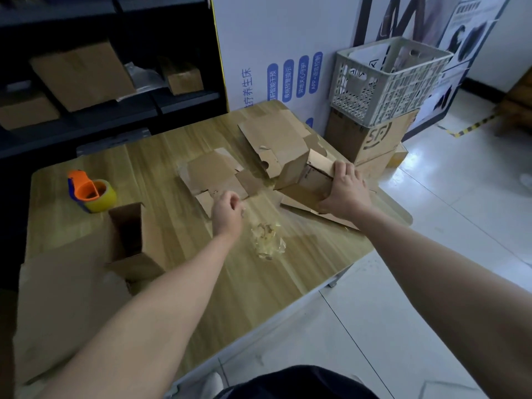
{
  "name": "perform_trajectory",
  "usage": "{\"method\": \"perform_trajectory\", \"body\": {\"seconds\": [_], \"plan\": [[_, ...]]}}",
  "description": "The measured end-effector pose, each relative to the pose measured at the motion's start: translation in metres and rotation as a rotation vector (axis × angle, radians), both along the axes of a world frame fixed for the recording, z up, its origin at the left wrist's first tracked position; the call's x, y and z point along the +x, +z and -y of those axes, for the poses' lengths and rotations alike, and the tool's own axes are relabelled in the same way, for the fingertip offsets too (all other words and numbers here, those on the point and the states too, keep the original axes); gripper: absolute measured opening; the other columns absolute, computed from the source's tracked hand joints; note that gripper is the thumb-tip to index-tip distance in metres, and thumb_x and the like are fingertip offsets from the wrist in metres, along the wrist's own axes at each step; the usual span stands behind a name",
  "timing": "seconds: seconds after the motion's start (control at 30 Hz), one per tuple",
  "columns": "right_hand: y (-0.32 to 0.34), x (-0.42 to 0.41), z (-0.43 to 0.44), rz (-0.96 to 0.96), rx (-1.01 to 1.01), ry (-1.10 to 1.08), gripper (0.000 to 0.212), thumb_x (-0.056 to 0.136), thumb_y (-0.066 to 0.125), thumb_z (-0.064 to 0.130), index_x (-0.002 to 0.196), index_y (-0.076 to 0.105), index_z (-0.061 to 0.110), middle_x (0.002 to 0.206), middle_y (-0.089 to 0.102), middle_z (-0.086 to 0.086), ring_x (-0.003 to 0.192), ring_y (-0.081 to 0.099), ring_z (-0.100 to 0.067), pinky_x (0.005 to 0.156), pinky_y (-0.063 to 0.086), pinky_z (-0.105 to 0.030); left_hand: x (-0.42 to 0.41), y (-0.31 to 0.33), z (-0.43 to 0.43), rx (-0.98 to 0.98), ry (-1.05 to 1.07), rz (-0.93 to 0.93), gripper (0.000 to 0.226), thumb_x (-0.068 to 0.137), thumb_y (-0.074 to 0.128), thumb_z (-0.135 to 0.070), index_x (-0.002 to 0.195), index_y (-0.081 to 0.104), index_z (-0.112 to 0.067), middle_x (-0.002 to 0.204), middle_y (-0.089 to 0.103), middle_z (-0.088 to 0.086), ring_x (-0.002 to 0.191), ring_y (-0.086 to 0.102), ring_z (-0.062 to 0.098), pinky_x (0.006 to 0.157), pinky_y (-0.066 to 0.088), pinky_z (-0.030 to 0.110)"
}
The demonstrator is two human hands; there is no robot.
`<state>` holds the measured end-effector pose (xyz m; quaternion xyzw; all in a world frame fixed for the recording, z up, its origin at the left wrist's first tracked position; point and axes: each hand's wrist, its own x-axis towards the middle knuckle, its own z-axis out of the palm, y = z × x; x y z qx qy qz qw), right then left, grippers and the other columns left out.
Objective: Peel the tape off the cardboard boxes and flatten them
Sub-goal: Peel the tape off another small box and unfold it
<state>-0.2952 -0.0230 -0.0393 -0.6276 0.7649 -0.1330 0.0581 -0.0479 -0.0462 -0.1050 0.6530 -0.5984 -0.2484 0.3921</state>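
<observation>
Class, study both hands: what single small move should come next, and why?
Probably bring the left hand across to the small brown cardboard box that the right hand grips: it is not yet flat, and peeled clear tape lies crumpled nearby.

Printed vertically in blue on the white wall panel (259, 38): Chinese characters, among them 养生床. Alongside, on rounded blue labels (288, 79), white Chinese lines too small to read surely, one starting "APP+". On the brown carton (345, 136) under the crate (359, 90): "SF" inside a ring. On the poster (403, 21) behind, big dark strokes, cut off and unreadable
</observation>
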Motion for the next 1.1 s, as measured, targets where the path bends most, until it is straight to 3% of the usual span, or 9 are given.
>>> {"method": "perform_trajectory", "body": {"seconds": [0.13,0.23,0.4,0.5,0.57,0.7,0.8,0.93,1.1], "plan": [[-0.004,-0.009,-0.003,0.049,0.005,0.015,0.096,0.058,0.079,0.04,0.134,0.025,0.018,0.129,0.037,-0.007,0.119,0.037,-0.029,0.102,0.035,-0.044,-0.035,-0.035,-0.023,0.127,-0.248,0.144,0.01,0.09,0.055,-0.006,0.08,0.055,-0.009,0.087,0.055,0.001,0.072,0.051,0.009,0.058,0.037,0.013],[-0.007,-0.015,-0.007,0.067,0.02,0.03,0.098,0.058,0.08,0.039,0.136,0.025,0.018,0.13,0.037,-0.006,0.119,0.036,-0.027,0.1,0.036,-0.043,-0.05,-0.055,-0.034,0.307,-0.382,0.242,0.007,0.087,0.058,-0.005,0.083,0.063,-0.004,0.091,0.065,0.009,0.081,0.06,0.02,0.072,0.05,0.032],[-0.008,-0.015,-0.009,0.085,0.076,0.038,0.102,0.057,0.082,0.035,0.139,0.023,0.016,0.133,0.036,-0.006,0.122,0.034,-0.027,0.102,0.037,-0.044,-0.057,-0.058,-0.033,0.514,-0.484,0.448,0.025,0.09,0.059,-0.021,0.113,0.066,-0.014,0.117,0.065,0.005,0.111,0.057,0.023,0.096,0.043,0.032],[-0.008,-0.007,-0.009,0.092,0.079,0.046,0.1,0.057,0.083,0.034,0.137,0.025,0.016,0.132,0.036,-0.006,0.121,0.035,-0.026,0.101,0.038,-0.044,-0.048,-0.049,-0.031,0.747,-0.563,0.141,0.065,0.084,0.066,-0.016,0.143,0.037,-0.012,0.142,0.046,0.006,0.129,0.044,0.024,0.104,0.039,0.034],[-0.008,0.002,-0.007,0.103,0.068,0.052,0.099,0.057,0.082,0.034,0.136,0.026,0.016,0.131,0.037,-0.006,0.12,0.036,-0.026,0.1,0.039,-0.044,-0.037,-0.04,-0.033,0.753,-0.566,-0.088,0.076,0.083,0.065,-0.004,0.148,0.027,-0.014,0.148,0.036,0.004,0.135,0.036,0.023,0.095,0.04,0.025],[-0.003,0.026,-0.003,0.12,0.044,0.075,0.098,0.058,0.083,0.034,0.137,0.027,0.016,0.133,0.037,-0.006,0.12,0.035,-0.027,0.1,0.039,-0.045,-0.015,-0.024,-0.038,0.643,-0.461,-0.325,0.05,0.084,0.055,0.009,0.128,0.046,-0.013,0.134,0.046,0.001,0.127,0.041,0.014,0.077,0.048,0.015],[0.003,0.049,0.002,0.122,-0.009,0.12,0.098,0.061,0.082,0.034,0.138,0.025,0.019,0.138,0.034,-0.005,0.126,0.03,-0.028,0.103,0.035,-0.047,0.003,-0.012,-0.038,0.489,-0.255,-0.329,0.025,0.094,0.051,-0.003,0.119,0.056,-0.004,0.121,0.058,0.005,0.11,0.055,0.017,0.09,0.047,0.027],[0.012,0.09,0.008,0.069,-0.005,0.246,0.097,0.064,0.081,0.026,0.14,0.021,0.03,0.145,0.021,-0.004,0.135,0.012,-0.032,0.106,0.027,-0.053,0.038,0.022,-0.032,0.269,0.113,-0.703,0.017,0.098,0.048,-0.019,0.103,0.055,-0.005,0.089,0.058,0.004,0.078,0.057,0.016,0.068,0.049,0.025],[0.007,0.151,0.007,0.013,0.146,0.415,0.103,0.068,0.08,0.015,0.141,0.013,0.042,0.148,0.001,-0.005,0.134,0.014,-0.039,0.1,0.04,-0.054,0.088,0.059,-0.029,0.399,0.039,-0.712,0.103,0.054,0.061,-0.082,0.133,0.041,-0.018,0.122,0.058,0.006,0.109,0.057,0.025,0.092,0.048,0.044]]}}
